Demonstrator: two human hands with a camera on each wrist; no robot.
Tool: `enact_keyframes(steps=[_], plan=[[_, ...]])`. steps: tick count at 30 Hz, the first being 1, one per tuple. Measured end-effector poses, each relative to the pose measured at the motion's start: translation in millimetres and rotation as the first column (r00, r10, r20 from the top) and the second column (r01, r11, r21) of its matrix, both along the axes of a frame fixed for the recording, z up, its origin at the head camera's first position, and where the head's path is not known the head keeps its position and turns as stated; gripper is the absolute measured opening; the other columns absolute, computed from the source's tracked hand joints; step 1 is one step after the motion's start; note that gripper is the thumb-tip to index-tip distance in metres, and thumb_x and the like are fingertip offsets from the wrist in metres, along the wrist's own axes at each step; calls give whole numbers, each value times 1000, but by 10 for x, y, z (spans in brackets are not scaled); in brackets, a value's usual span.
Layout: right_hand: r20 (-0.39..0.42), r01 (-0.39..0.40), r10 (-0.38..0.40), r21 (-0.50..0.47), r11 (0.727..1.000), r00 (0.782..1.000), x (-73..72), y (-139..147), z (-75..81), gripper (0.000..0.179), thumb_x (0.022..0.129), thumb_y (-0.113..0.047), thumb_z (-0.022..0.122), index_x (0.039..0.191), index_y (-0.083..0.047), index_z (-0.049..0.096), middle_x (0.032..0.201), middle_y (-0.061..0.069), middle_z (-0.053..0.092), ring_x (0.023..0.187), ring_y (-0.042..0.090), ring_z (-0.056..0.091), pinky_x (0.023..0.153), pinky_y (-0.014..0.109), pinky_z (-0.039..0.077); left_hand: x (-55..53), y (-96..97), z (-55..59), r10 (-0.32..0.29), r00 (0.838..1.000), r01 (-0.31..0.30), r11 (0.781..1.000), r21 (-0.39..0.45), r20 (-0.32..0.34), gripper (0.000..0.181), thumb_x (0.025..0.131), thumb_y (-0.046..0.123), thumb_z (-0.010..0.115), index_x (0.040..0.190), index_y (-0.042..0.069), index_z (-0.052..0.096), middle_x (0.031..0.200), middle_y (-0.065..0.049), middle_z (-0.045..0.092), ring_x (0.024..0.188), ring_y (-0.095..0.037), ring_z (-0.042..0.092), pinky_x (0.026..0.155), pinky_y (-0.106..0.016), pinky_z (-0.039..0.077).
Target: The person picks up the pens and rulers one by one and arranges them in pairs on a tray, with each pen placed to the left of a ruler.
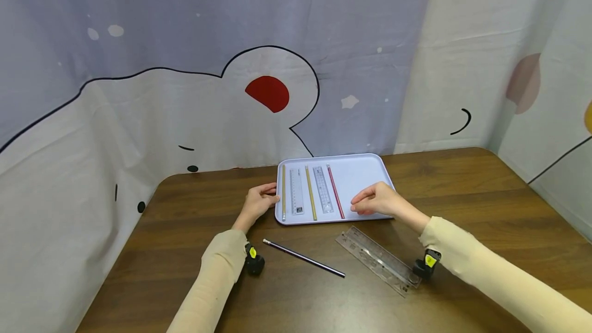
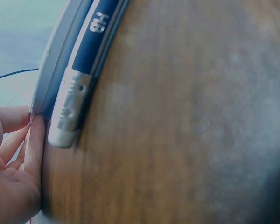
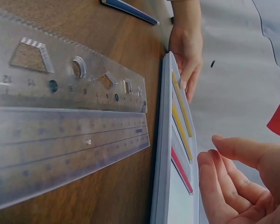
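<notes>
A white tray (image 1: 363,172) lies at the back of the table. My left hand (image 1: 257,202) pinches its left rim between thumb and fingers. Over the tray's front right part hovers my right hand (image 1: 380,199), fingers loosely bent with nothing between them. On the tray, from left to right, are a yellow pencil (image 1: 284,194), a clear ruler (image 1: 293,189), another yellow pencil (image 1: 311,192), a second clear ruler (image 1: 322,189) and a red pencil (image 1: 335,191), roughly in a row. The red pencil is nearest to my right fingertips.
A dark blue pencil (image 1: 303,257) with a white eraser lies in front of the tray. To its right are two clear rulers side by side, a stencil ruler (image 3: 93,77) with cut-out shapes and a plain ruler (image 3: 70,144). A printed curtain (image 1: 185,112) hangs behind the table.
</notes>
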State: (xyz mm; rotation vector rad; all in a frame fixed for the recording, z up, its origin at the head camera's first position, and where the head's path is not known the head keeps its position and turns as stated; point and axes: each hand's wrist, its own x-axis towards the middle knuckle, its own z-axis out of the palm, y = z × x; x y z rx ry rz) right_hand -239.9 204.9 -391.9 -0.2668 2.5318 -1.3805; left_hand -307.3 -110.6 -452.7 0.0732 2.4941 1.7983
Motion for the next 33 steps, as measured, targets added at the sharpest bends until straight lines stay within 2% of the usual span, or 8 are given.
enact_keyframes(steps=[13,19,26,33], plan=[[12,-44,44,6,999,999,101,82,28,34,75,-17,71,98,7,66,84,12,71,63,1,59,60,21,54,2,-3,-6,1,1000,-1,1000,3,-12,45,79,0,64,123,0,54,116,-22,59,86,-13,61,76,-29,56],[52,-43,44,-26,999,998,139,154,7,36,76,-16,70,101,9,64,86,10,71,67,2,61,64,26,56,-13,-1,-19,0,1000,0,1000,6,-12,45,79,1,64,123,1,54,116,-21,60,86,-13,62,76,-29,56],[98,6,0,-68,998,995,196,231,-1,39,76,-20,71,103,8,63,80,3,71,70,5,63,69,29,57,-27,3,-27,4,1000,-4,1000,20,-5,45,78,0,65,122,1,55,115,-20,60,86,-13,62,75,-29,56],[140,30,-19,-73,997,990,221,278,-56,39,76,-22,72,102,6,64,78,2,70,70,9,63,72,32,57,-26,3,-26,9,1000,-9,1000,4,-9,45,78,0,65,122,1,55,115,-20,60,85,-13,62,75,-29,56]])
